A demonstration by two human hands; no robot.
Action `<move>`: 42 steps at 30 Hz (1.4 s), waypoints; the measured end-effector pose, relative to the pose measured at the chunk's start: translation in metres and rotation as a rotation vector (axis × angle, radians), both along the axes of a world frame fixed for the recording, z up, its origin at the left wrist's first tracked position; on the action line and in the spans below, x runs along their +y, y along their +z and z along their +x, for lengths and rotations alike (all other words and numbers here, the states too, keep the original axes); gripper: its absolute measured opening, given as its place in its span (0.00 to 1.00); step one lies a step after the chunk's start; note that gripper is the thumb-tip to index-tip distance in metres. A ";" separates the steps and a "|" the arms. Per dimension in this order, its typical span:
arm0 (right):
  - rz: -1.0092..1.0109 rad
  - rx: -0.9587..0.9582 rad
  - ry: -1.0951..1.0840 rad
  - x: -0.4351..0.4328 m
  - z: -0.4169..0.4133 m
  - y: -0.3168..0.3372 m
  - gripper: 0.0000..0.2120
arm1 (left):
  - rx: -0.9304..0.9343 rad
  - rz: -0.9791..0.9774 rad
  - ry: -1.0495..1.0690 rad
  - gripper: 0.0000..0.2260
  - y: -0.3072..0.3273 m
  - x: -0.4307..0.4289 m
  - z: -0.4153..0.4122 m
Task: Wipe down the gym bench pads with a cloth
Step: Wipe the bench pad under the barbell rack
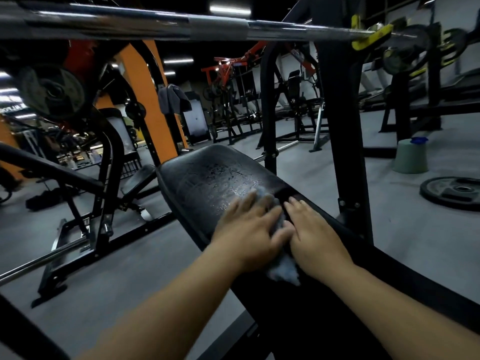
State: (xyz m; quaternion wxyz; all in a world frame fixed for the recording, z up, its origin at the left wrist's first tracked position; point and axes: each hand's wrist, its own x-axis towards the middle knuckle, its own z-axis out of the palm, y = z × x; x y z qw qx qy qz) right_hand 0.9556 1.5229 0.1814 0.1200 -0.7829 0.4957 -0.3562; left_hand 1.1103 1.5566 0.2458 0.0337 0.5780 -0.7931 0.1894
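Observation:
A black padded gym bench [205, 178] runs from the lower right up to the middle of the view; its far pad glistens with wet streaks. A light blue-grey cloth [281, 271] lies on the pad, mostly hidden under both hands. My left hand [249, 229] presses flat on the cloth with fingers spread and straight. My right hand [314, 232] lies flat beside it, fingers straight, partly on the cloth and partly on the pad's right edge.
A chrome barbell [155, 24] hangs across the top on black rack uprights [340, 126]. A weight plate [454, 192] lies on the grey floor at right, near a pale green bucket [410, 157]. Another bench frame [85, 193] stands left.

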 end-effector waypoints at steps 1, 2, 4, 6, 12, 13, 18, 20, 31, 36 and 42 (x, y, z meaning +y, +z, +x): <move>0.014 -0.053 -0.011 0.000 0.001 0.000 0.29 | -0.024 -0.030 0.035 0.26 0.007 -0.011 0.012; 0.012 -0.105 -0.024 0.002 0.000 0.000 0.25 | -0.044 -0.066 0.094 0.25 0.017 -0.022 0.029; 0.013 -0.159 -0.043 0.007 -0.002 0.002 0.22 | -0.055 -0.081 0.305 0.26 0.044 -0.047 0.064; -0.006 -0.131 -0.044 0.009 -0.003 0.000 0.22 | -0.033 -0.117 0.432 0.30 0.055 -0.063 0.075; -0.002 -0.099 -0.037 0.009 -0.002 0.005 0.23 | -0.047 -0.042 0.043 0.30 0.026 -0.026 0.050; -0.008 -0.095 -0.036 0.009 -0.002 0.005 0.23 | -0.056 -0.047 0.099 0.28 0.036 -0.040 0.062; -0.008 -0.055 -0.017 0.010 -0.003 0.006 0.24 | -0.072 -0.083 0.142 0.28 0.038 -0.079 0.034; -0.027 -0.018 0.001 0.011 -0.003 0.006 0.25 | -0.077 -0.028 -0.060 0.24 0.026 -0.062 0.030; -0.241 0.152 0.148 0.014 -0.001 0.003 0.25 | -0.240 -0.007 -0.185 0.20 0.046 -0.080 0.017; -0.063 0.161 0.020 0.023 0.029 0.027 0.23 | -0.182 0.019 0.166 0.24 0.083 -0.088 0.098; -0.028 0.017 -0.132 0.032 0.069 0.023 0.26 | -0.124 0.086 -0.067 0.21 0.055 -0.090 0.016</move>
